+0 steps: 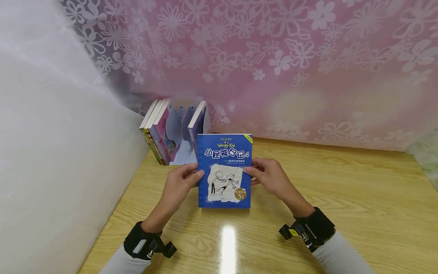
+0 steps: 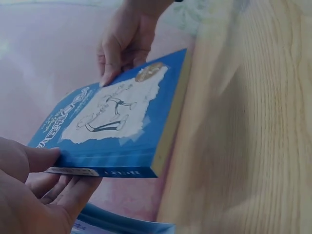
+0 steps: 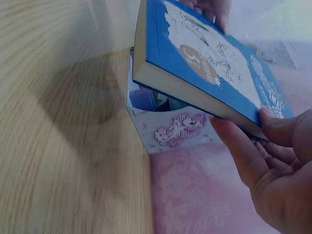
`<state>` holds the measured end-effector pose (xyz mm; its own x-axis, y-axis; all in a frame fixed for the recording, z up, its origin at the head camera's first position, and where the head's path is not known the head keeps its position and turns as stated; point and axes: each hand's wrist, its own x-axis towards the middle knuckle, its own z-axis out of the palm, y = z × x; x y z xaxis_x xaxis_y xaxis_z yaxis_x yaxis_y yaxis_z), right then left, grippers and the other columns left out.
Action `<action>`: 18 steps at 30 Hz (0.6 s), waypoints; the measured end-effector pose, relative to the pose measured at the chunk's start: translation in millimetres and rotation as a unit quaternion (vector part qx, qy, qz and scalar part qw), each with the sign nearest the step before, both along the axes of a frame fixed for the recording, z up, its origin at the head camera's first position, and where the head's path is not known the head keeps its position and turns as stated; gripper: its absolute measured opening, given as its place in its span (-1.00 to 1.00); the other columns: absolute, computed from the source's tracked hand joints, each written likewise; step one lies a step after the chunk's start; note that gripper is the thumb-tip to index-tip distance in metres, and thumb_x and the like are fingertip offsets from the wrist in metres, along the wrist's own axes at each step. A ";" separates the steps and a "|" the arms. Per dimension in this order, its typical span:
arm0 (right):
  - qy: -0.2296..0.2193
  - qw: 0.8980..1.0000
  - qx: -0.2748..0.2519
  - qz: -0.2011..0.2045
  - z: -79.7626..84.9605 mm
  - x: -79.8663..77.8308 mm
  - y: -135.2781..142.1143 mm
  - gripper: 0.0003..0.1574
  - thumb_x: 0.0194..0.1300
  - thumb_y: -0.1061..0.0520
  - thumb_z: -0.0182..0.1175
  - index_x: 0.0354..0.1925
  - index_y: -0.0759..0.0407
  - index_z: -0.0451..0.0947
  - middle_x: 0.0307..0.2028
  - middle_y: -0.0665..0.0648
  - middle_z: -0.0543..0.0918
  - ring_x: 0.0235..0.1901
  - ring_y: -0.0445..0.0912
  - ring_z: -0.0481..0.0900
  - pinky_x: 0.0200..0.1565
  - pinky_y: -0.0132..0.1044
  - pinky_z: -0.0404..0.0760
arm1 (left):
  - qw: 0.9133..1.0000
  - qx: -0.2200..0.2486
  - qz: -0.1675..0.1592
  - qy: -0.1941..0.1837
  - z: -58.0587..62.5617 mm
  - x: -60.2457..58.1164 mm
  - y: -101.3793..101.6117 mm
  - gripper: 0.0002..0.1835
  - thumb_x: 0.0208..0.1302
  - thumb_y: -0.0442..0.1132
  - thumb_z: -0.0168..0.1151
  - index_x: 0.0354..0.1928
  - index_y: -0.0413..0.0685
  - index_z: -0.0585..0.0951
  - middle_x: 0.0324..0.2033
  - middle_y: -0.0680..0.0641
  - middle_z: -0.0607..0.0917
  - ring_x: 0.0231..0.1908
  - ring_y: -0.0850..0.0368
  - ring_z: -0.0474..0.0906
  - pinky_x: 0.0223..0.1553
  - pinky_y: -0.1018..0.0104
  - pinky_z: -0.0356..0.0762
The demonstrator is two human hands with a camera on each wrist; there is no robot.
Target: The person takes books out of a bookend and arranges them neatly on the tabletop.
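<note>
A blue paperback book (image 1: 224,171), titled Diary of a Wimpy Kid with a torn-paper cartoon on its cover, is held upright between both hands, cover toward the head camera. My left hand (image 1: 181,182) pinches its spine side, thumb on the cover and fingers behind. On the opposite edge my right hand (image 1: 270,175) grips it the same way. In the left wrist view the book's bottom edge (image 2: 170,122) shows above the wooden table. Behind and to the left stands a pale book rack (image 1: 184,150), partly covered by the book.
Several books (image 1: 159,131) lean at the rack's left end, and a purple one (image 1: 196,120) stands at its right. The wooden table (image 1: 328,190) stretches to the right. A pink flowered curtain (image 1: 273,68) hangs behind, and a white wall covering (image 1: 61,133) rises at the left.
</note>
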<state>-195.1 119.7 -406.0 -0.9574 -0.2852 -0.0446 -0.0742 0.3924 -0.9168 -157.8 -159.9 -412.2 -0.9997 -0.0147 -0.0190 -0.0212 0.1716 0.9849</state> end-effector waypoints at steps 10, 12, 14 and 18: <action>-0.043 0.999 -0.014 -0.029 -6.4 -22.6 11.5 -0.53 0.44 0.00 0.14 0.15 0.28 0.56 -0.15 0.28 0.75 -0.32 -0.05 0.76 -0.26 -0.13 0.75 | 0.999 0.000 -0.032 -0.022 -21.3 -29.2 8.2 -0.55 0.29 -0.21 0.32 0.23 0.01 0.58 -0.14 -0.25 0.73 -0.22 0.05 0.74 -0.15 0.10 0.72; -0.046 0.998 -0.013 -0.037 -8.0 -27.0 11.9 -0.54 0.45 0.01 0.13 0.13 0.31 0.56 -0.18 0.30 0.75 -0.36 -0.03 0.76 -0.29 -0.14 0.75 | 0.999 0.002 -0.031 -0.029 -25.4 -33.6 9.5 -0.56 0.29 -0.21 0.33 0.21 -0.04 0.60 -0.13 -0.24 0.73 -0.24 0.07 0.74 -0.11 0.03 0.71; -0.048 0.998 -0.011 -0.038 -9.6 -31.7 11.9 -0.55 0.46 0.02 0.11 0.09 0.35 0.57 -0.21 0.32 0.75 -0.39 -0.03 0.75 -0.30 -0.14 0.75 | 0.999 0.003 -0.022 -0.034 -29.5 -38.1 10.9 -0.60 0.28 -0.23 0.33 0.15 -0.11 0.63 -0.12 -0.25 0.73 -0.26 0.09 0.74 -0.09 -0.02 0.69; -0.065 0.997 -0.011 -0.043 -13.6 -42.5 10.6 -0.59 0.47 0.05 0.10 0.00 0.39 0.58 -0.27 0.31 0.74 -0.44 -0.04 0.72 -0.28 -0.11 0.75 | 0.999 0.008 0.004 -0.039 -38.8 -47.0 14.7 -0.65 0.25 -0.28 0.35 0.06 -0.21 0.68 -0.08 -0.28 0.73 -0.24 0.09 0.74 -0.10 0.01 0.70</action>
<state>-237.5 130.3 -419.5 -0.9646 -0.2054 -0.1654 0.0793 0.3723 -0.9247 -204.9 -145.3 -450.9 -0.9950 -0.0214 -0.0978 -0.0999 0.1556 0.9828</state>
